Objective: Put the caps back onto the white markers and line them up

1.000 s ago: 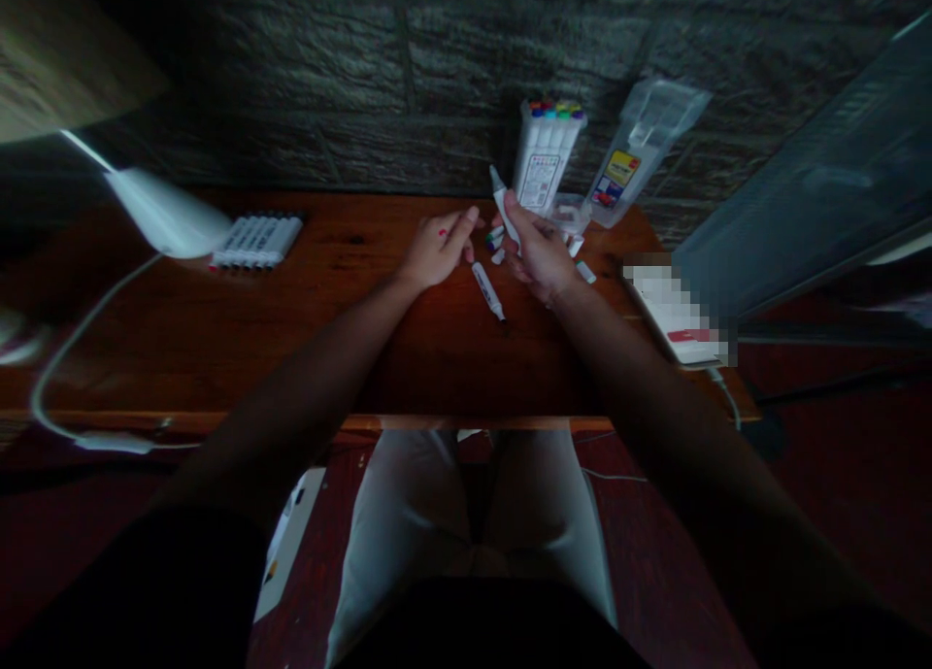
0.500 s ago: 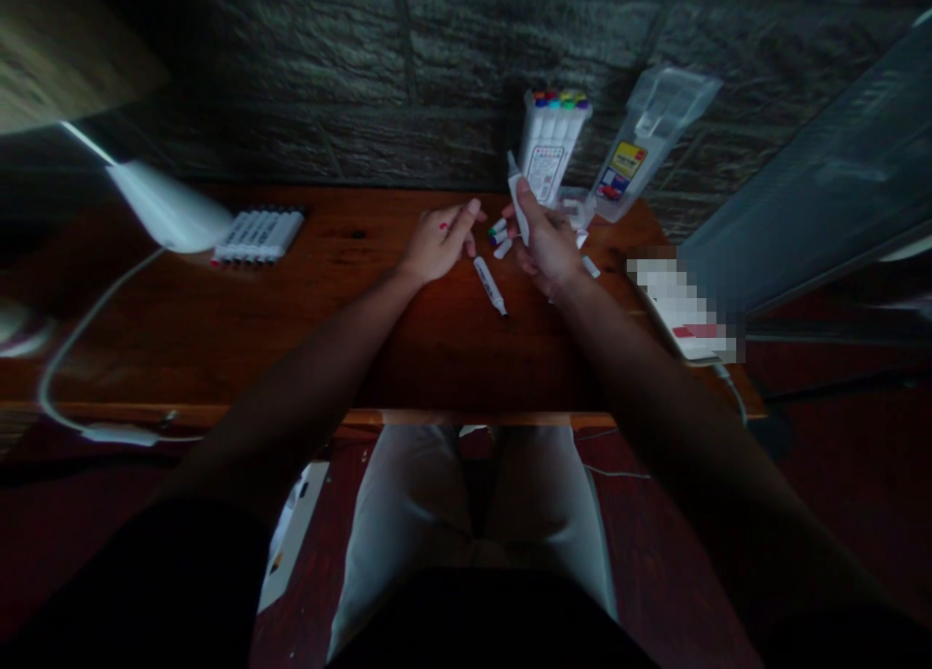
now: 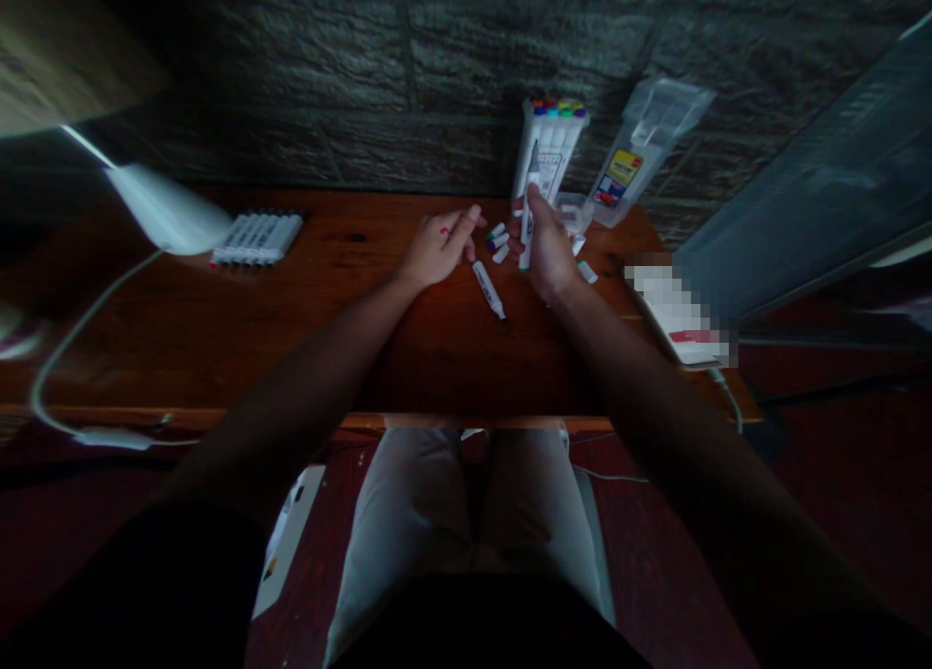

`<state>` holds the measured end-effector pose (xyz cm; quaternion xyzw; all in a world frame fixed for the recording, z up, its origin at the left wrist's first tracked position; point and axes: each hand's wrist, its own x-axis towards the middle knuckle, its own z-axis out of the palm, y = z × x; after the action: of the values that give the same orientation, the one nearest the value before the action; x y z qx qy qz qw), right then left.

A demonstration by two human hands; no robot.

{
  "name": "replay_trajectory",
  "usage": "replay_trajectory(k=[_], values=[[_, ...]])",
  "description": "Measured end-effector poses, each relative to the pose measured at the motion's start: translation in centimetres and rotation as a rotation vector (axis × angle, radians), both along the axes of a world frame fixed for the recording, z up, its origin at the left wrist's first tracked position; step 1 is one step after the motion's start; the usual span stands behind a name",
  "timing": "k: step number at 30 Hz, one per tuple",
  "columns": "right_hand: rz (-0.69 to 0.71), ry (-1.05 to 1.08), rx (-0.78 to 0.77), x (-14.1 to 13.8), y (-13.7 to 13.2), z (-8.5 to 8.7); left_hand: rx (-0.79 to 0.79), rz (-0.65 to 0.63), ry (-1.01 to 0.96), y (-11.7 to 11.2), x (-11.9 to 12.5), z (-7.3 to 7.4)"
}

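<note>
My right hand [image 3: 549, 247] is wrapped round a white marker [image 3: 527, 232], held almost upright with its grey narrow end up and a teal lower end. My left hand [image 3: 441, 247] rests on the wooden table, thumb stretched out and fingers loosely bent and apart, with nothing seen in them. A red mark shows on its back. Just by its fingertips lies another white marker [image 3: 488, 291], slanting towards me. Between my hands are several small white caps [image 3: 499, 243], some with green or purple ends. One more cap [image 3: 586, 272] lies right of my right wrist.
A case of coloured markers [image 3: 559, 130] stands against the brick wall, beside a clear plastic case [image 3: 641, 145]. At left, a row of white markers [image 3: 258, 239] lies by the lamp base [image 3: 171, 208]. A phone-like device [image 3: 677, 315], partly blurred, sits at the right edge.
The marker in my right hand has turned from leaning left to nearly upright, and its teal end now shows. My left hand has stayed in place.
</note>
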<state>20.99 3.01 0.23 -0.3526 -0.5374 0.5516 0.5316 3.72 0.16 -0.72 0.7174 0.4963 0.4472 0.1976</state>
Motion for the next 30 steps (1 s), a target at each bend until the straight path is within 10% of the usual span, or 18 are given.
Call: replay_trajectory(k=[30], values=[[-0.068,-0.360,0.225,-0.4,-1.7,0.2,0.110,-0.155,0.091,-0.1,0.2,0.0]])
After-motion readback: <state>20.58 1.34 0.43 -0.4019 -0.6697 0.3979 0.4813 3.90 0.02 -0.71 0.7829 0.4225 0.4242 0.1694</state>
